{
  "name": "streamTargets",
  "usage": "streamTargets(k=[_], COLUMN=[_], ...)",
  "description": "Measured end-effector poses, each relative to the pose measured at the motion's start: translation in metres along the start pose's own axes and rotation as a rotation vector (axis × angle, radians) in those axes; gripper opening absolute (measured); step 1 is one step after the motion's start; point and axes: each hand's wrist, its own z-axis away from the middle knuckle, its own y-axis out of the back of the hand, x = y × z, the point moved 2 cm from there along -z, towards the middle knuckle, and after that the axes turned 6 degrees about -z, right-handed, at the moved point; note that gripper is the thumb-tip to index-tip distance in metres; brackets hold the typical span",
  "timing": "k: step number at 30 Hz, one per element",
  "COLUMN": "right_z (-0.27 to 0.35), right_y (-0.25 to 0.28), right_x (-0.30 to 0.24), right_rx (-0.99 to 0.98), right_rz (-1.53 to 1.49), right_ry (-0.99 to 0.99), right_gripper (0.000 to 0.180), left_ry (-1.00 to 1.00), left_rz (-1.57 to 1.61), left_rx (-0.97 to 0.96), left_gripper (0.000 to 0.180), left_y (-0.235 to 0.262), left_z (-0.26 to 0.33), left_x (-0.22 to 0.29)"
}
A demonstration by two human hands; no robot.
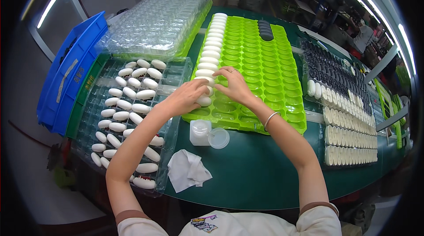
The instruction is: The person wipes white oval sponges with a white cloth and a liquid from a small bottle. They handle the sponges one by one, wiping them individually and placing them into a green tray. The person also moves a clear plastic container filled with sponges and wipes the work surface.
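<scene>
A row of smooth white oval pieces [211, 54] fills the left column of a bright green molded tray [238, 125]. At the near end of that row, my left hand [186, 96] curls its fingers onto one of these pieces. My right hand [233, 86] meets it from the other side, thumb and fingers bent around the right end of a white piece. The fingertips partly hide the pieces beneath them, so the exact grip is hard to see. One more white oval piece [203, 100] lies just below my left fingers.
Left is a clear tray [170, 123] of white oval pieces, beside blue bins [66, 77]. Stacked clear trays [154, 19] stand behind. Near me are a small white container [200, 132], its lid [219, 138] and a cloth [187, 170]. Dark pieces [265, 30] and cream parts [351, 136] sit right.
</scene>
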Motion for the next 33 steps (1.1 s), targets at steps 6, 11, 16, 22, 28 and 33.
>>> streamTargets(k=[6, 11, 16, 22, 28, 33], right_z=[0.055, 0.123, 0.162, 0.145, 0.132, 0.131], right_y=[0.024, 0.032, 0.005, -0.047, -0.070, -0.059], right_x=[-0.043, -0.082, -0.111, -0.102, -0.100, -0.105], right_rx=[0.163, 0.153, 0.079, 0.125, 0.176, 0.192], right_rz=[0.058, 0.158, -0.216, -0.584, -0.375, -0.456], right_ry=[-0.006, -0.012, -0.095, -0.244, -0.143, -0.162], right_gripper=[0.038, 0.050, 0.072, 0.083, 0.074, 0.064], left_ry=[0.110, 0.277, 0.425, 0.528, 0.714, 0.734], left_rz=[-0.190, -0.002, 0.083, 0.262, -0.035, 0.056], left_rx=[-0.149, 0.003, 0.173, 0.315, 0.424, 0.675], left_gripper=[0.069, 0.065, 0.053, 0.057, 0.038, 0.011], left_y=[-0.015, 0.023, 0.065, 0.017, -0.047, -0.056], left_z=[0.016, 0.030, 0.106, 0.157, 0.163, 0.163], left_x=[0.000, 0.007, 0.068, 0.189, 0.220, 0.217])
